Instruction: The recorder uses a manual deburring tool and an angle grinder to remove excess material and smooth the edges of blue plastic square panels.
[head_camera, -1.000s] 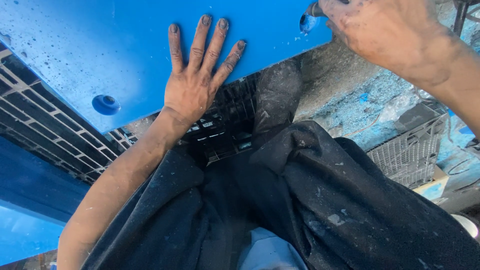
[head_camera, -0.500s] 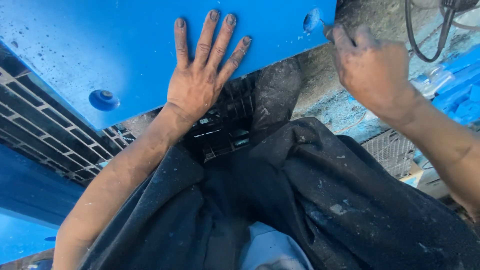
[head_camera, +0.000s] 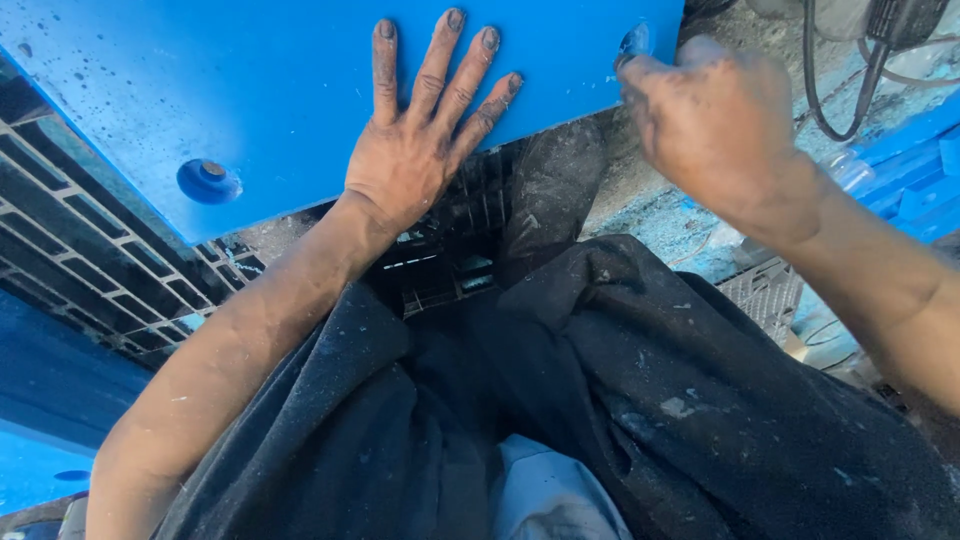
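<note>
- While the head view looked down over the person's lap, the left hand (head_camera: 420, 150) lay flat on the blue panel (head_camera: 290, 100), fingers spread wide apart and clamped on nothing, the palm close to the panel's near edge.
- The right hand (head_camera: 715, 125) was curled together at the panel's right corner, its fingertips bunched at a round recessed hole (head_camera: 635, 42) there; something small may have been pinched in them, but the view did not show it, so I cannot tell what, if anything, it gripped.
- A second round hole (head_camera: 208, 181), with a dull fastener seated in it, sat near the panel's lower left edge, well apart from both hands and to the left of the left hand.
- The panel rested tilted over a dark plastic grid (head_camera: 80, 250), which showed beneath its near edge and between the left wrist and the knee.
- Dusty black trousers (head_camera: 640, 400) filled the lower frame; a black cable (head_camera: 830, 90) looped on the rough ground at the upper right, past the right hand.
- Judged from this, the work at the corner hole would go best with the flat left hand bearing down steadily so the panel did not shift on the grid, and with the right fingertips kept square over the hole, not coming at it aslant.
- The corner hole lay touching the right fingertips and to the right of the left hand's fingers.
</note>
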